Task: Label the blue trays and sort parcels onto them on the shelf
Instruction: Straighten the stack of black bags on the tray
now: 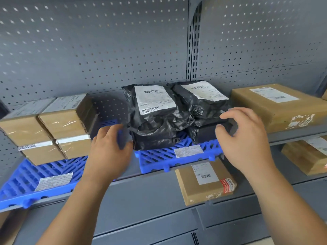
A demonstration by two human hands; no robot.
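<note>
A grey shelf (155, 177) with a pegboard back (88, 50) carries two blue trays side by side. The left tray (23, 183) has a paper label (54, 181) on its front part and bears four brown boxes (51, 128), stacked two on two and taped. The middle tray (159, 158) also has a label (188, 150) near its front edge and bears black bags (159, 124) in two stacks that touch, the top ones showing white shipping slips. The left hand (109, 149) is at the left side of the bag stacks, over the gap between the trays. Its fingers are bent and close together and its thumb points at the lower bag's corner, but blur hides whether it touches. The right hand (246, 137) is at the right stack, fingers spread and bent, fingertips on the upper bag's edge and thumb against the lower bag. I cannot tell whether it grips. A large box (279, 106) lies on the shelf to the right, off the trays. On the shelf below lie a small parcel (205, 184) and, further right, another parcel (306, 156).
</note>
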